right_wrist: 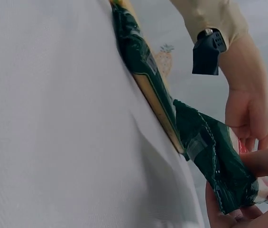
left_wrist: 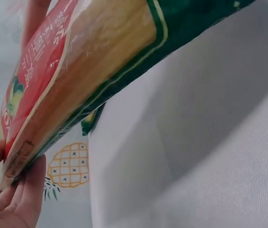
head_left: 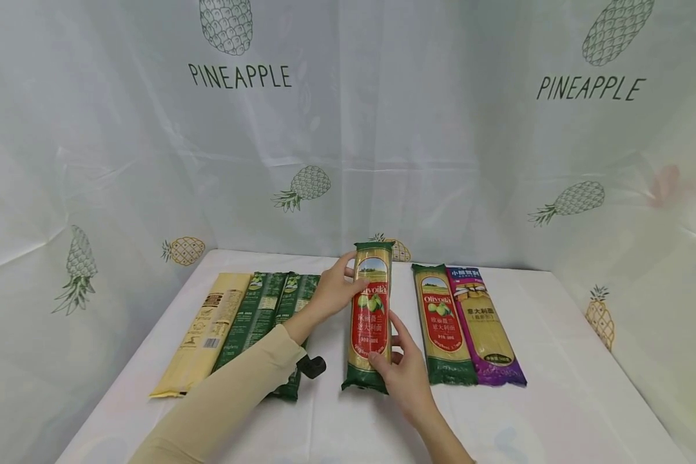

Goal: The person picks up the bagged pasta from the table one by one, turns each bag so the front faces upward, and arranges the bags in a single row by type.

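Note:
Between my two hands is a pack of spaghetti (head_left: pixel 372 316) with a red label and green ends, label side up. My left hand (head_left: pixel 338 287) grips its upper left edge, thumb across the front. Lower down, my right hand (head_left: pixel 405 370) holds the right edge, thumb on the front near the bottom. In the left wrist view the spaghetti pack (left_wrist: pixel 100 52) slants above the white cloth, its shadow on the cloth below. Its green end (right_wrist: pixel 219 161) shows near the right hand's fingers (right_wrist: pixel 262 164) in the right wrist view.
A matching red-label pack (head_left: pixel 443 322) and a purple-edged pasta pack (head_left: pixel 487 325) lie side by side at right. To the left lie a yellow pack (head_left: pixel 205 332) and two green packs (head_left: pixel 255 316), partly behind the left sleeve. A pineapple-print curtain (head_left: pixel 412 129) hangs behind the table (head_left: pixel 348 425).

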{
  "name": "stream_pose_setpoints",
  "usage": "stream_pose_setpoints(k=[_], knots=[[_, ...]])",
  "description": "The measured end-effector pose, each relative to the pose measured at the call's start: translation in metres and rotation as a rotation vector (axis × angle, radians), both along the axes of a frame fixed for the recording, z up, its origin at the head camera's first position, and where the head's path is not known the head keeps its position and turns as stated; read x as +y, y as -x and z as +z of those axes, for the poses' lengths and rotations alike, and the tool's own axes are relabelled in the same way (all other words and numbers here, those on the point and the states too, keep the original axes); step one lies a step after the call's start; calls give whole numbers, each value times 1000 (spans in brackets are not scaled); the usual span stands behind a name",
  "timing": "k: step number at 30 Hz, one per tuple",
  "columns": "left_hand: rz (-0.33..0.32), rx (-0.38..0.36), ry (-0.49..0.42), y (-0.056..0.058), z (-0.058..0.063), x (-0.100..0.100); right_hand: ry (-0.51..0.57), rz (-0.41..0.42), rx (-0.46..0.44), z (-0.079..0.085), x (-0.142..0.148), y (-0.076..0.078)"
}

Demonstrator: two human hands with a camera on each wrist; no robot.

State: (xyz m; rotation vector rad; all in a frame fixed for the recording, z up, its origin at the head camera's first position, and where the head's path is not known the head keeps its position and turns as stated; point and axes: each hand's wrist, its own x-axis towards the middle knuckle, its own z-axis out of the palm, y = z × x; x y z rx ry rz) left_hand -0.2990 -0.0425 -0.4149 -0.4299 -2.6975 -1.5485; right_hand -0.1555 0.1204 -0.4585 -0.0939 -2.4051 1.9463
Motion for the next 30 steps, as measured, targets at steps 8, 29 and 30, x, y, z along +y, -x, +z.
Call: stream_pose_setpoints(k=[8,29,30], knots=[[27,-56,-49,-2,0,3,-94,2,-32,0,5,1],[-45,-257,-250,21,-17,33,-440,56,-15,15,59,12],[-52,-271,-251,23,-18,36,-457,59,-11,14,61,13]])
